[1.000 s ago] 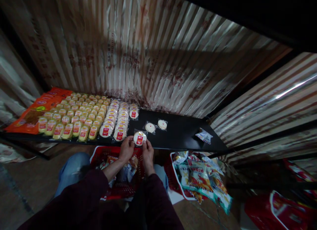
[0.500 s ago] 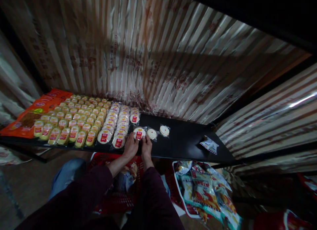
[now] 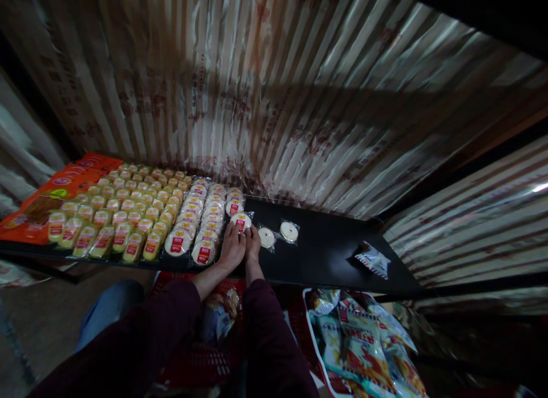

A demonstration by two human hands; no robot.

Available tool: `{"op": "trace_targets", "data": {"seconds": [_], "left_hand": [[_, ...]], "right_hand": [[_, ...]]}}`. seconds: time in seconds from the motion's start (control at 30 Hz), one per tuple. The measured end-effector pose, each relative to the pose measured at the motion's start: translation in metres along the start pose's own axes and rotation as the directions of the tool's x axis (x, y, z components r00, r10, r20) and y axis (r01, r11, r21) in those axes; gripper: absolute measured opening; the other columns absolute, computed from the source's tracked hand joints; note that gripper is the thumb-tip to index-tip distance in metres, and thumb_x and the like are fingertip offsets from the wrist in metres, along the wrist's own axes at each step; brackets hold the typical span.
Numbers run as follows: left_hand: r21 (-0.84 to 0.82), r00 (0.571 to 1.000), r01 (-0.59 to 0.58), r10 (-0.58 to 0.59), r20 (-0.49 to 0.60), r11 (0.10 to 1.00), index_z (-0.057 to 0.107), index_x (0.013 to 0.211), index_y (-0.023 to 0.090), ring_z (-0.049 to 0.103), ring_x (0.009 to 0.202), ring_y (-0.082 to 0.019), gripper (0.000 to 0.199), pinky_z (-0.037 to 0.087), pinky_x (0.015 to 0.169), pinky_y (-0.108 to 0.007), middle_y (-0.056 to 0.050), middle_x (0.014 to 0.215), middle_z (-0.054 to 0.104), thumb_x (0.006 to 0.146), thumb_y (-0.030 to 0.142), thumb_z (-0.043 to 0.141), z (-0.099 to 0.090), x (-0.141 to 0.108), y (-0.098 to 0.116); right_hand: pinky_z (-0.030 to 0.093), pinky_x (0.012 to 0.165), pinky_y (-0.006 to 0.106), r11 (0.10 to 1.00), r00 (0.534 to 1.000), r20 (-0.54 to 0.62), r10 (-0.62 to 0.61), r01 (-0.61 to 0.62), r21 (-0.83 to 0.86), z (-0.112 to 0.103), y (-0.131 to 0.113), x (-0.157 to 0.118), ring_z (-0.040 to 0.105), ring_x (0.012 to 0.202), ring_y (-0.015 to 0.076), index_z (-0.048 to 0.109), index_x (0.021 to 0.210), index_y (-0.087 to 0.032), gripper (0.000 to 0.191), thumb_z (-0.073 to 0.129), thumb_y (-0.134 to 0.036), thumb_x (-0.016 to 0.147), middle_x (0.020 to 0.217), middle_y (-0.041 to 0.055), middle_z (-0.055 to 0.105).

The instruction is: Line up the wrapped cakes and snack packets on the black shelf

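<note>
Between my two hands is a round white packaged cake (image 3: pixel 241 220) with a red label, in clear wrap. My left hand (image 3: pixel 233 244) has its fingers closed on the cake's near left side. My right hand (image 3: pixel 252 242) pinches the near right side. Just beyond it lies the front of a short row of similar cakes (image 3: pixel 234 207). To the left are two longer rows of overlapping white cakes (image 3: pixel 204 252). Two loose wrapped cakes, one nearer (image 3: pixel 266 237) and one farther (image 3: pixel 289 232), lie label-side hidden to the right.
Yellow packaged cakes (image 3: pixel 128 205) fill the black shelf's (image 3: pixel 319 249) left part beside an orange bag (image 3: pixel 36 206). A small silvery packet (image 3: pixel 373 260) lies at right. Below stand a red basket (image 3: pixel 201 361) and a white-rimmed basket (image 3: pixel 314 352) with snack bags. Striped sheeting (image 3: pixel 265 101) hangs behind.
Both hands have moved the held cake away from me, toward the end of the short row. The view has shifted slightly.
</note>
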State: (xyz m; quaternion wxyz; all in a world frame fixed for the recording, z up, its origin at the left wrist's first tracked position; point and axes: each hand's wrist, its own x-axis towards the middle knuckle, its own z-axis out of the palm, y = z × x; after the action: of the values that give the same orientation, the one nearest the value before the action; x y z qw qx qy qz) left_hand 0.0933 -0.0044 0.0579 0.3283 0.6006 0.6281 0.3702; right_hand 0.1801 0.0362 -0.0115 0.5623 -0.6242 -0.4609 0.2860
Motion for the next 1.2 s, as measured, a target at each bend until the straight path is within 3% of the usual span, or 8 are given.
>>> {"op": "trace_targets", "data": {"seconds": [0.23, 0.37, 0.8, 1.07, 1.2], "left_hand": [[0.057, 0.998, 0.055, -0.056, 0.01, 0.997, 0.055, 0.126, 0.014, 0.033, 0.138, -0.023, 0.042, 0.023, 0.116, -0.038, -0.012, 0.146, 0.042, 0.087, 0.021, 0.041, -0.006, 0.01, 0.001], [0.07, 0.996, 0.083, -0.085, 0.02, 0.994, 0.053, 0.129, 0.009, 0.028, 0.14, -0.023, 0.045, 0.02, 0.117, -0.036, -0.014, 0.148, 0.038, 0.088, 0.022, 0.039, -0.003, 0.017, 0.0], [0.016, 0.999, 0.042, -0.042, 0.018, 0.999, 0.051, 0.13, 0.007, 0.025, 0.141, -0.026, 0.048, 0.019, 0.117, -0.046, -0.016, 0.147, 0.039, 0.088, 0.023, 0.034, 0.017, 0.032, -0.019], [0.094, 0.998, -0.049, 0.044, 0.047, 0.994, 0.058, 0.123, 0.011, 0.031, 0.139, -0.024, 0.044, 0.014, 0.119, -0.045, -0.012, 0.138, 0.052, 0.088, 0.019, 0.033, 0.018, 0.037, -0.018], [0.141, 0.995, -0.088, 0.081, 0.055, 0.986, 0.059, 0.122, 0.011, 0.033, 0.138, -0.024, 0.045, 0.013, 0.119, -0.046, -0.011, 0.138, 0.052, 0.089, 0.019, 0.03, 0.021, 0.039, -0.018]], "right_hand": [[0.048, 0.085, 0.031, 0.998, 0.999, 0.041, 0.034, -0.031, -0.059, 0.009, -0.004, 0.008, 0.063, 0.089, 0.0184, 0.064, 0.107, -0.016, 0.035, 0.045, -0.032, 0.082, 0.104, 0.0089, 0.07], [0.048, 0.085, 0.031, 0.994, 0.998, 0.061, 0.031, -0.024, -0.11, 0.011, -0.006, 0.013, 0.063, 0.09, 0.0185, 0.065, 0.106, -0.017, 0.034, 0.046, -0.031, 0.082, 0.104, 0.0087, 0.07], [0.045, 0.088, 0.032, 0.96, 0.997, 0.073, -0.017, 0.037, -0.278, 0.014, -0.004, 0.025, 0.061, 0.092, 0.02, 0.066, 0.108, -0.015, 0.036, 0.044, -0.028, 0.083, 0.104, 0.0103, 0.069], [0.045, 0.081, 0.031, 0.837, 0.996, 0.075, 0.056, -0.006, -0.547, 0.016, -0.013, 0.023, 0.06, 0.092, 0.0215, 0.062, 0.116, -0.018, 0.036, 0.045, -0.028, 0.086, 0.104, 0.0113, 0.064], [0.045, 0.075, 0.029, 0.838, 0.993, 0.061, 0.097, -0.049, -0.544, 0.015, -0.012, 0.022, 0.06, 0.09, 0.0198, 0.057, 0.12, -0.023, 0.037, 0.045, -0.031, 0.086, 0.111, 0.0091, 0.061]]}}
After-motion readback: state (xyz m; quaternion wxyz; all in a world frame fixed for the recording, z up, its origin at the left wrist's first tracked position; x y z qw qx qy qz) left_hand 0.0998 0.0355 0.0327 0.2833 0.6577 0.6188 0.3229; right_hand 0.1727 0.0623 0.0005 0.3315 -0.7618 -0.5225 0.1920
